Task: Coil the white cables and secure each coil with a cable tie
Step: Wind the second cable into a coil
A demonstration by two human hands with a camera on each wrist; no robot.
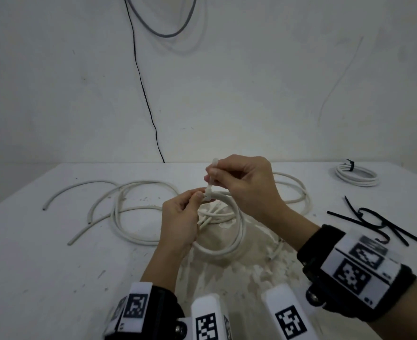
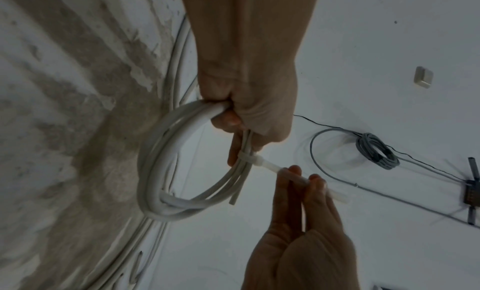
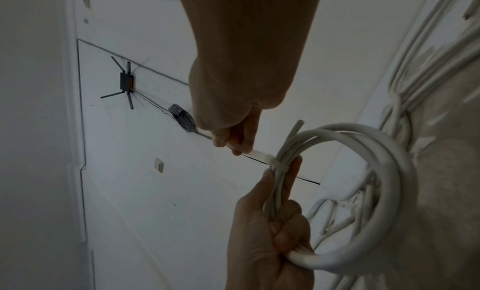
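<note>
A white cable coil point(image 1: 238, 238) hangs above the table, gripped by my left hand point(image 1: 196, 200) at its top left. A white cable tie point(image 1: 208, 193) is wrapped round the bundled strands there, its tail pointing up. My right hand point(image 1: 212, 175) pinches that tail just above the tie's head. In the left wrist view, the left hand point(image 2: 241, 118) clenches the coil point(image 2: 158, 167), with the tie point(image 2: 245, 157) just past its fingers. The right wrist view has the right hand point(image 3: 233, 144) pulling the tail away from the tie point(image 3: 279, 166) on the coil point(image 3: 394, 183).
Loose white cables point(image 1: 119, 207) sprawl over the white table point(image 1: 55, 278) to the left and behind my hands. A tied white coil point(image 1: 357, 176) lies at the back right. Black cable ties point(image 1: 374, 223) lie at the right. A black wire point(image 1: 143, 94) runs down the wall.
</note>
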